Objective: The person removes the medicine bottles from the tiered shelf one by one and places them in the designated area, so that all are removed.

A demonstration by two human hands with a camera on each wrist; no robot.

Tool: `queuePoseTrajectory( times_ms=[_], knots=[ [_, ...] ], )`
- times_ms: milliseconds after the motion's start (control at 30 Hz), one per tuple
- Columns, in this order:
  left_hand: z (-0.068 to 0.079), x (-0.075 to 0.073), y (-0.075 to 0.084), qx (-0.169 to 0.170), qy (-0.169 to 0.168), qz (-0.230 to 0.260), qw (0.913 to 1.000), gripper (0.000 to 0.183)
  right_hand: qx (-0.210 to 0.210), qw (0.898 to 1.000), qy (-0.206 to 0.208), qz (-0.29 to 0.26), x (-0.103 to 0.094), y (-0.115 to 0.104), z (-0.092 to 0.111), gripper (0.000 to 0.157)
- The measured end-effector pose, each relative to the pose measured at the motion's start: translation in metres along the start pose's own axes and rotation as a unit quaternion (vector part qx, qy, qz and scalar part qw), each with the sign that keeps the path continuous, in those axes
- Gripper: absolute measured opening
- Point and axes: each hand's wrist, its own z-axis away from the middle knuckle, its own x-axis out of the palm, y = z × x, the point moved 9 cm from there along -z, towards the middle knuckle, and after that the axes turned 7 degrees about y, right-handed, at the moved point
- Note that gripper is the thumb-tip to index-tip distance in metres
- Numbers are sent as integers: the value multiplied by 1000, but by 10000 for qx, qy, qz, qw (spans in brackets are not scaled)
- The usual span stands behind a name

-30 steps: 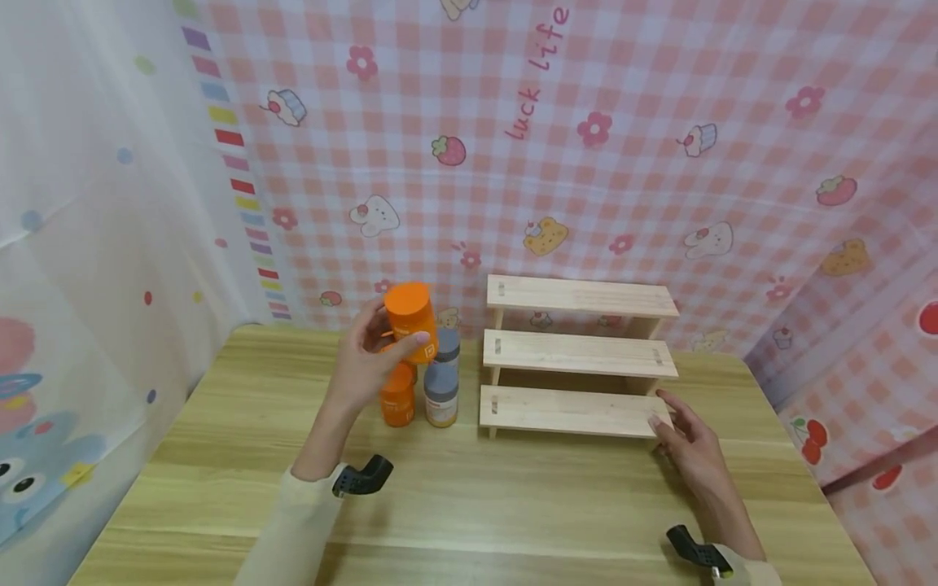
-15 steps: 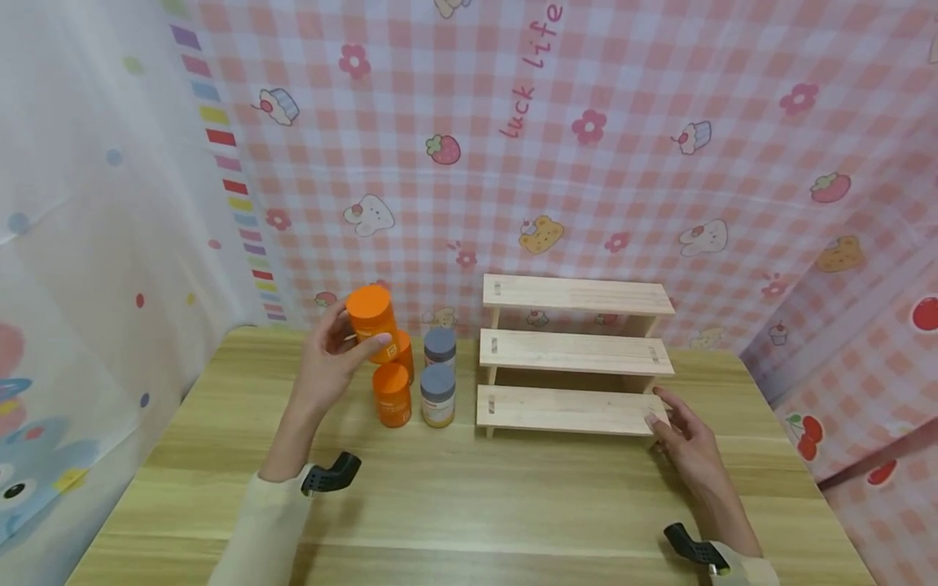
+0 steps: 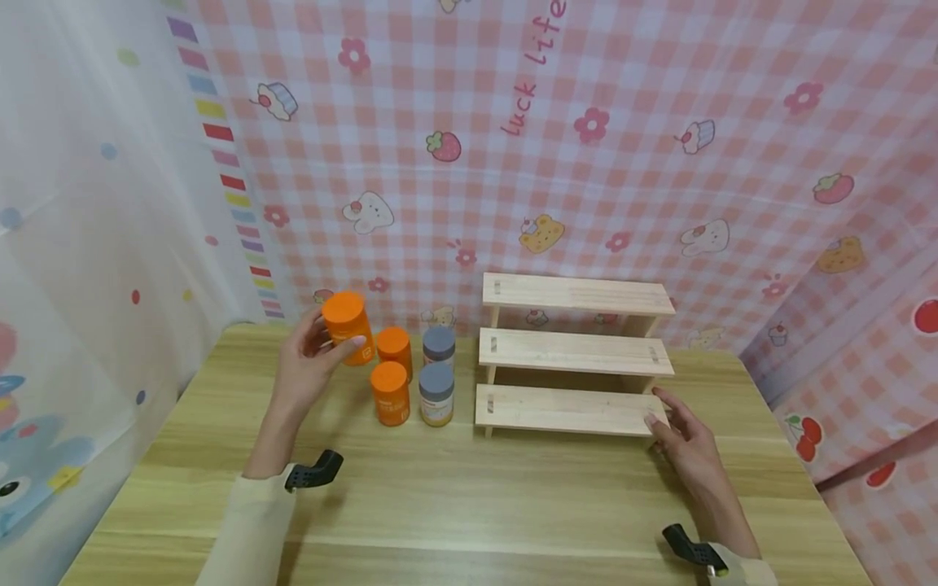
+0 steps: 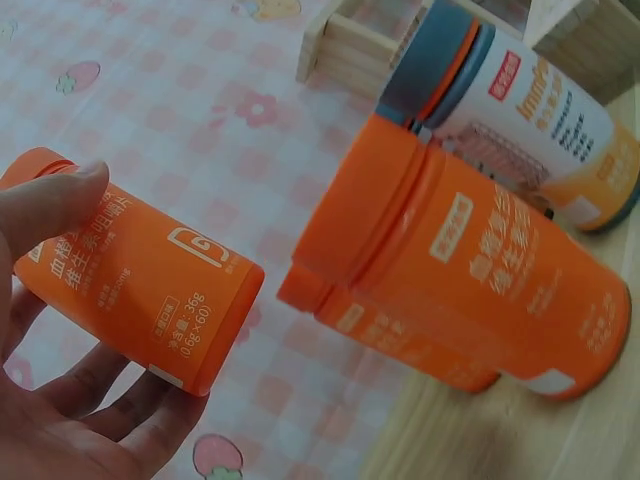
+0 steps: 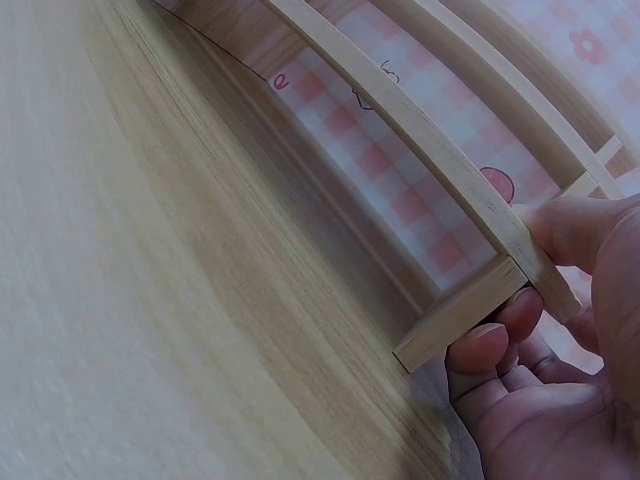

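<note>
On the table (image 3: 469,505) a three-step shelf (image 3: 575,354) stands at the back, right of centre. Just left of it four bottles (image 3: 418,374) stand in a tight cluster. Left of the cluster, the left hand (image 3: 308,370) holds another bottle (image 3: 347,327) above the table. The right hand (image 3: 685,443) touches the shelf's lowest step at its right end.

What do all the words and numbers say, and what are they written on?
"luck life": pink checked backdrop.
"36g (0.6g×60)": orange bottle that the left hand holds; its Chinese print is too blurred to read.
"Immu…": grey-lidded bottle, cut off.
Other bottle labels: too blurred.
</note>
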Motion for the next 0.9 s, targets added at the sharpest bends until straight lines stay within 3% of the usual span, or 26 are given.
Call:
queuePoseTrajectory(
  times_ms=[300, 533, 667, 900],
  knots=[
    [-3, -10, -20, -184, 203, -81, 9996, 62, -63, 9999, 31, 95, 1, -1, 1, 58],
    [-5, -13, -51, -720, 303, -225, 9967, 67, -62, 9999, 9, 129, 1, 0, 1, 59],
    [-3, -12, -67, -946, 321, -224, 9948, 71, -14, 9999, 12, 122, 1, -1, 0, 60],
    [-2, -6, -86, -1045, 190, -157, 9942, 71, 38, 10000, -8, 34, 1, 0, -1, 60]
  ],
)
